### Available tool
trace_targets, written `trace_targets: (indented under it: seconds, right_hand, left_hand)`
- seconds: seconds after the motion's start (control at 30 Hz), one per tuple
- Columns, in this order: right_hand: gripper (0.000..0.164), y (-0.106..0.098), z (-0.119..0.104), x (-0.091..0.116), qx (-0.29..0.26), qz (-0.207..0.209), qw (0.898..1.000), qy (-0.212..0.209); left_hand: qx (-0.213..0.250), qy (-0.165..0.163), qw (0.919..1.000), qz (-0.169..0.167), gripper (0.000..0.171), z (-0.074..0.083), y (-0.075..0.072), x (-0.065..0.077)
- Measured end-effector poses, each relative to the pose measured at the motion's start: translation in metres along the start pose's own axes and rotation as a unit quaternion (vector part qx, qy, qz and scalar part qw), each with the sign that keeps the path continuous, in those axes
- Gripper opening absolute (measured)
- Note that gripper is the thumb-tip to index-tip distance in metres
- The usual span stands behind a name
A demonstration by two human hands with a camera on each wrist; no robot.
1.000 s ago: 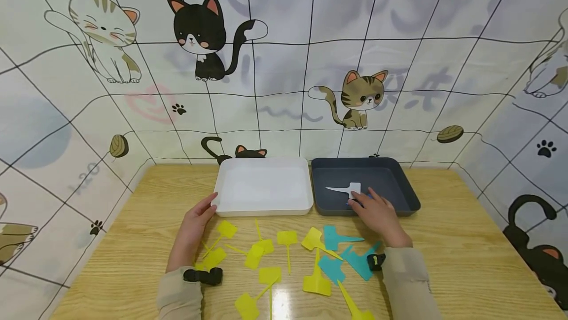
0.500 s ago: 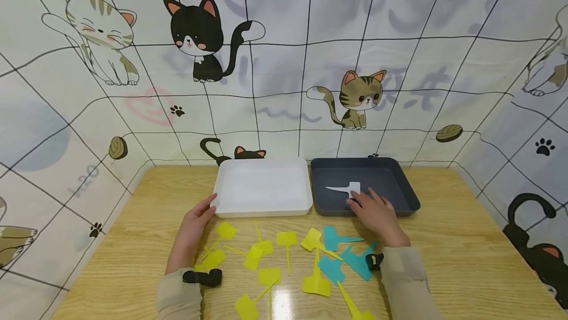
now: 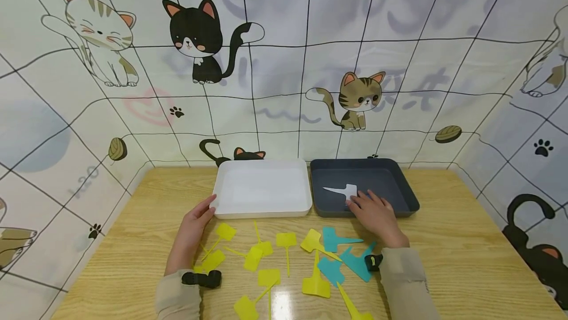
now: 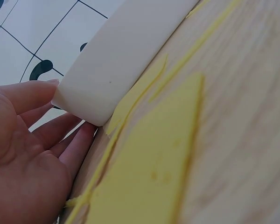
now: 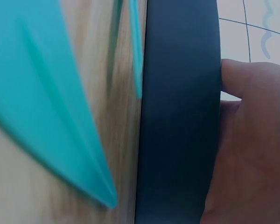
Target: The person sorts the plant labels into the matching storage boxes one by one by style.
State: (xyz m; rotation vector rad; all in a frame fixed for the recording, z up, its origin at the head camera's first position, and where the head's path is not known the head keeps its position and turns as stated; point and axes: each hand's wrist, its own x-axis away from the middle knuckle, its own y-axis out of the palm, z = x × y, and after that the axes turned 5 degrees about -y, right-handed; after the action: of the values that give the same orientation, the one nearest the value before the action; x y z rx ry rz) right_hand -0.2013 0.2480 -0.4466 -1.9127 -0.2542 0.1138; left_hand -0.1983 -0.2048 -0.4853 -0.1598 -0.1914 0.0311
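Note:
My left hand (image 3: 195,226) touches the left front corner of a white tray (image 3: 263,213). In the left wrist view its thumb meets the tray's rim and the other fingers reach along the side. My right hand (image 3: 377,215) reaches over the front wall of a dark grey tray (image 3: 327,209), its fingers at the edge of a white T-shaped plant label (image 3: 349,191) inside. Part of that label is hidden by the fingers. In the right wrist view the thumb crosses the dark rim, and the fingertips are out of sight.
Several yellow T-shaped plant labels (image 3: 286,239) lie on the wooden table (image 3: 452,241) in front of the trays. Several turquoise labels (image 3: 330,270) lie near my right wrist. A cat-patterned cloth (image 3: 279,78) stands behind and at both sides.
The white label in the dark tray has shifted slightly left and towards me, tilting a little. My right fingers have moved slightly; the left hand stays at the white tray.

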Motion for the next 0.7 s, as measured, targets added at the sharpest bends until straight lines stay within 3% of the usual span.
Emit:
trace_targets:
  seconds: [0.47, 0.7]
  right_hand:
    - [0.055, 0.0003, -0.0015, 0.0008, -0.004, 0.011, 1.000, 0.005]
    - [0.054, -0.0033, 0.0025, -0.0006, -0.087, 0.046, 0.995, -0.007]
  left_hand:
    - [0.006, -0.012, 0.9999, -0.005, 0.041, 0.0008, -0.0001, 0.0028]
    - [0.008, -0.013, 0.9999, -0.005, 0.041, 0.0005, -0.0008, 0.0014]
